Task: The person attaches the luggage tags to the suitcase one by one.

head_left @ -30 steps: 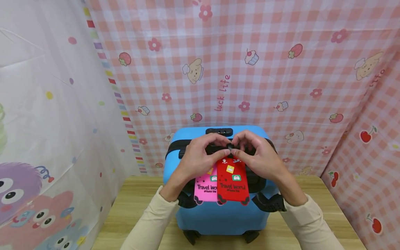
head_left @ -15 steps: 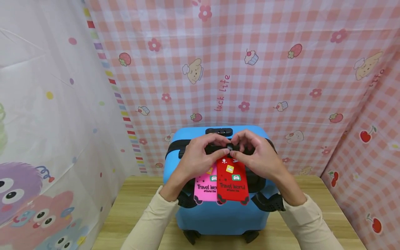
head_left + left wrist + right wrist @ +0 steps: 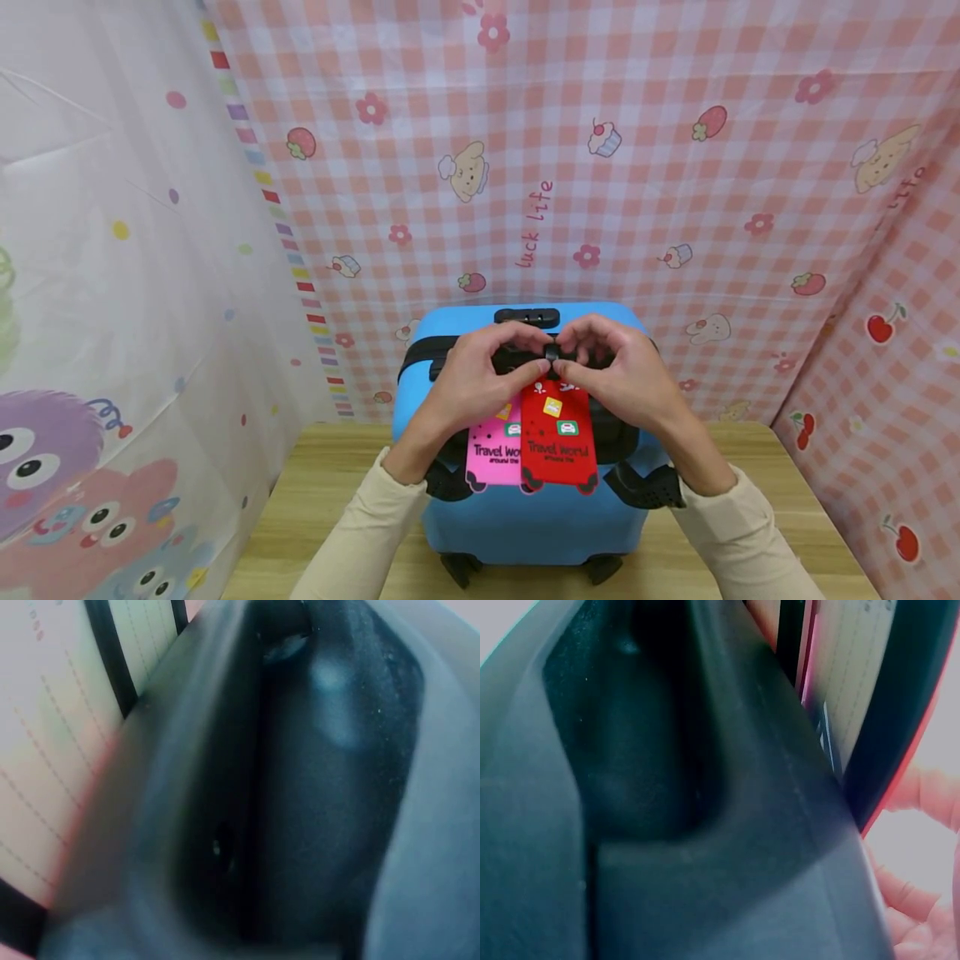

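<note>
A light blue suitcase (image 3: 534, 527) with black fittings is in the head view. Over its black side handle, both hands meet at the short black strap (image 3: 552, 353) of a red luggage tag (image 3: 558, 454). My left hand (image 3: 474, 371) pinches that strap from the left, thumb below and fingers above. From the right, my right hand (image 3: 633, 375) pinches it the same way. A pink luggage tag (image 3: 491, 461) hangs behind the red one, partly covered. The wrist views show the black handle recess (image 3: 322, 802) and the tags' lined backs (image 3: 847, 667). Fingers hide most of the strap.
The suitcase is on a wooden table (image 3: 322, 492). A black luggage band (image 3: 429, 348) runs around it, and a combination lock (image 3: 527, 317) sits behind the hands. Black wheels stick out near and beside the wrists. Checked cloth (image 3: 480, 217) hangs close behind and on the right.
Both hands stay in nearly the same place at the strap. Only tiny shifts of the fingertips show, and the tags hang as before.
</note>
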`<state>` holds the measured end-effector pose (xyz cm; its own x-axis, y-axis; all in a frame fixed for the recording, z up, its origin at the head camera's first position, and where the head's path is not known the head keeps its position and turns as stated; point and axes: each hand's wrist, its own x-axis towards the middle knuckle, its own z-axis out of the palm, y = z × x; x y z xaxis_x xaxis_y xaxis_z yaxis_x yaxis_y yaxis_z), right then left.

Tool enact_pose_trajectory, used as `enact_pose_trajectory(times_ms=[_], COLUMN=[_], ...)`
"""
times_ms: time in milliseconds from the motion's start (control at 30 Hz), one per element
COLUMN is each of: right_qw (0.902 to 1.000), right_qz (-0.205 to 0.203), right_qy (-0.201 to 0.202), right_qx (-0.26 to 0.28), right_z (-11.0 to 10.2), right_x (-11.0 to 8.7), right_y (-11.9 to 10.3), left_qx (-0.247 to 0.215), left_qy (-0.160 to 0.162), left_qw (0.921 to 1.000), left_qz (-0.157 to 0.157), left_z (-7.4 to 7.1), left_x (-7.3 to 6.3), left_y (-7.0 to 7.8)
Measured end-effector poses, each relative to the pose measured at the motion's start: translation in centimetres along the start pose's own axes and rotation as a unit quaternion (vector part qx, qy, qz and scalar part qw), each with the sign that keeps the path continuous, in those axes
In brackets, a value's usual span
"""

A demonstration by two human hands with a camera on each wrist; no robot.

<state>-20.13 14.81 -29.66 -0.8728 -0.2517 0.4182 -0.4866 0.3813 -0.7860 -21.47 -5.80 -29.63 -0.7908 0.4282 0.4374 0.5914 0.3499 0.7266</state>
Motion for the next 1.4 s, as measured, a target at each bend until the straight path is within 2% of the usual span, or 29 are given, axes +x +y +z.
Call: enact_pose_trajectory(times_ms=[233, 700, 1400], right_qw=[1.0, 1.0, 0.9999], right_qz=[0.004, -0.004, -0.014], right_qy=[-0.001, -0.007, -0.001], right_qx=[-0.003, -0.001, 0.004], right_z=[0.02, -0.05, 0.01], right_x=[0.02, -0.03, -0.08], right_y=[-0.07, -0.11, -0.07], left_qx=[-0.012, -0.002, 0.003], left_qy=[-0.002, -0.006, 0.013], left_qw=[0.9999, 1.0, 0.9999], left_qz=[-0.008, -0.004, -0.007], left_z=[-0.07, -0.06, 0.23], left_x=[-0.06, -0.01, 0.04], left_y=[0.1, 0.15, 0.27])
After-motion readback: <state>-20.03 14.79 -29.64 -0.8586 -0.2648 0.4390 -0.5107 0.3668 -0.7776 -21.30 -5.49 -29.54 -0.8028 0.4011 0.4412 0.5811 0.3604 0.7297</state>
